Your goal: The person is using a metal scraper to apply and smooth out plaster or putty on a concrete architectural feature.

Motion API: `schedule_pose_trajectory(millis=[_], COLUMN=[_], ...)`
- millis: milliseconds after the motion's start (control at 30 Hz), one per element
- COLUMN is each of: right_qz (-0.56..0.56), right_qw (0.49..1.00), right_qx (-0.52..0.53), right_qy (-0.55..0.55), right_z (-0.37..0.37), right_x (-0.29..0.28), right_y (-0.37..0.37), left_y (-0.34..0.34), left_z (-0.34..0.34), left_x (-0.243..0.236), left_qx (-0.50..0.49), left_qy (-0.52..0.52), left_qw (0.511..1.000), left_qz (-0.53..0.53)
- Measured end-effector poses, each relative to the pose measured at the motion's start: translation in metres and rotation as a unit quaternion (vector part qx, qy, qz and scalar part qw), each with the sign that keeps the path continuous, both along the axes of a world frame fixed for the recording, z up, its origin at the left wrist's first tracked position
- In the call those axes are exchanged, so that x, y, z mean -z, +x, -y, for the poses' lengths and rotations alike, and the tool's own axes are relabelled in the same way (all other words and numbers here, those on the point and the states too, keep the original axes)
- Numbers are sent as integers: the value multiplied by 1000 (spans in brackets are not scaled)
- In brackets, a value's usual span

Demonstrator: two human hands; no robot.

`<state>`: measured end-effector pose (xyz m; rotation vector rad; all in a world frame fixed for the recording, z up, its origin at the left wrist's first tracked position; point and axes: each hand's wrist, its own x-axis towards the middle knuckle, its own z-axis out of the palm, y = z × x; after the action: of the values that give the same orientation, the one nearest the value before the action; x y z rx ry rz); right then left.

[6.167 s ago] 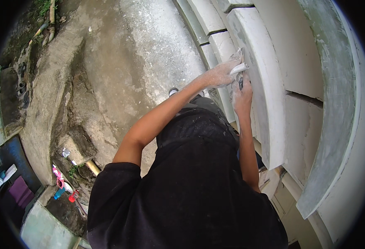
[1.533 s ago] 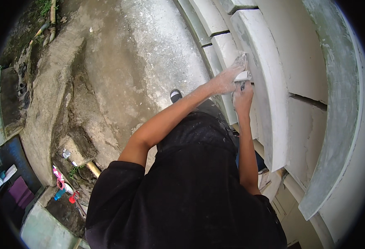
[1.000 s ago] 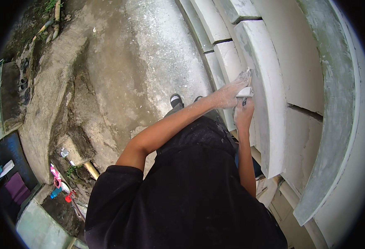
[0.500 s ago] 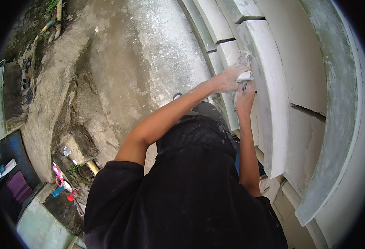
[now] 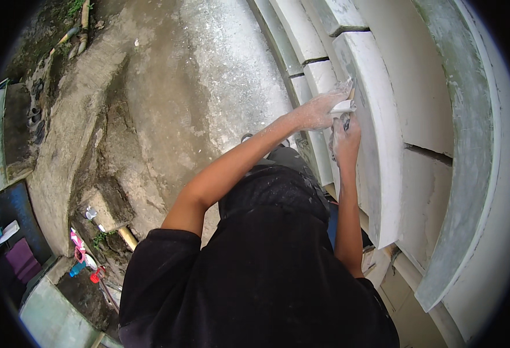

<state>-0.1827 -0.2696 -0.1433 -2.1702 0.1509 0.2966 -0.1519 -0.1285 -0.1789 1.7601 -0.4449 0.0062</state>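
My left hand point(image 5: 317, 111), dusted with white powder, reaches across to the pale wall ledge point(image 5: 376, 133). Its fingers are closed around a white folded sheet point(image 5: 342, 107), with a thin tan edge showing beside it. Just below, close against that sheet, is my right hand point(image 5: 346, 144), also whitened. The right fingers are curled around a small dark piece point(image 5: 346, 123), mostly hidden, whose kind I cannot make out. Both hands are at the ledge's left side.
More white and grey ledges point(image 5: 301, 35) run along the wall on the right. A long grey-green curved strip point(image 5: 469, 116) lies farther right. Wet, white-spattered concrete point(image 5: 231, 87) spreads to the left. Mossy broken ground holds a concrete block point(image 5: 107, 203) and a bamboo pole point(image 5: 85, 23).
My right hand has shifted slightly to the right and its wrist has turned. The left hand stays nearly in place, still gripping the folded sheet.
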Motion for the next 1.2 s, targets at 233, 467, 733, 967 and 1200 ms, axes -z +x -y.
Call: schedule_pose_trajectory(millis=[233, 467, 733, 967, 1200], right_qz=[43, 58, -33, 70, 94], right_qw=[998, 998, 992, 997, 993], right_qx=[44, -27, 9, -21, -65], right_qy=[21, -15, 125, -4, -29], right_z=[29, 11, -6, -3, -40], right_x=[6, 12, -22, -9, -4], right_y=[-39, 26, -3, 28, 63], left_y=[-32, 22, -9, 22, 64], left_z=[28, 5, -2, 2, -38], left_x=[-16, -5, -18, -16, -15], left_qx=[88, 40, 15, -6, 25], left_qy=[-13, -12, 12, -32, 37], left_qw=[995, 998, 998, 999, 999], left_qz=[-45, -48, -53, -7, -6])
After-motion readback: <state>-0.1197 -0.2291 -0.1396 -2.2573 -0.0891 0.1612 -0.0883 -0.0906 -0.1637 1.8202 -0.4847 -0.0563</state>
